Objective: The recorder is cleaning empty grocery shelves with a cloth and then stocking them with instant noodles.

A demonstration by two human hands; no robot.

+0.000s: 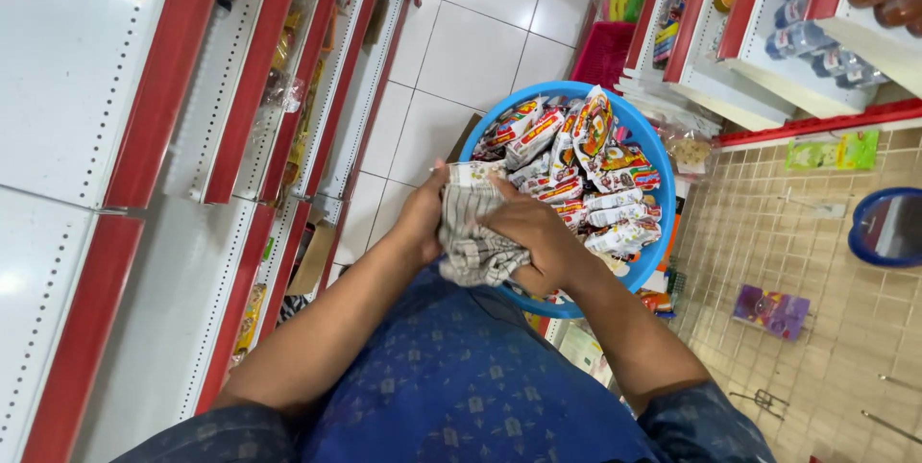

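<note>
Shelving [144, 136], white with red edge strips, runs along the left; its upper boards are bare. Blue round tub [645, 141] sits ahead of the torso, filled with snack packets [600, 170] (red, white and orange wrappers). Striped grey-white cloth [473, 242] is bunched at the tub's near rim. Left hand [423, 218] grips the cloth's left side, fingers closed. Right hand [533, 232] is clamped over its right side.

The person wears a dark blue shirt [451, 386] patterned with small pale motifs set in regular rows; its short sleeves end above the elbows; both forearms are bare; no watch or rings show.
</note>
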